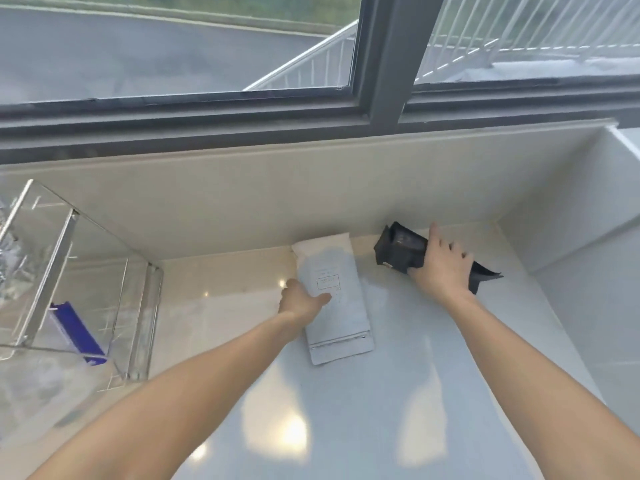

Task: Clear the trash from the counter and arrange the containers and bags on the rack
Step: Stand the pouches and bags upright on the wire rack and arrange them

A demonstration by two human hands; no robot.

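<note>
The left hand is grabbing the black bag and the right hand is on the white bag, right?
Not quite, it's swapped. In the head view, the left hand is on the white bag and the right hand is grabbing the black bag.

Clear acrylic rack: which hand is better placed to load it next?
Left. The left hand grips the flat white pouch, nearer the clear acrylic rack; the right hand holds the black bag farther off.
</note>
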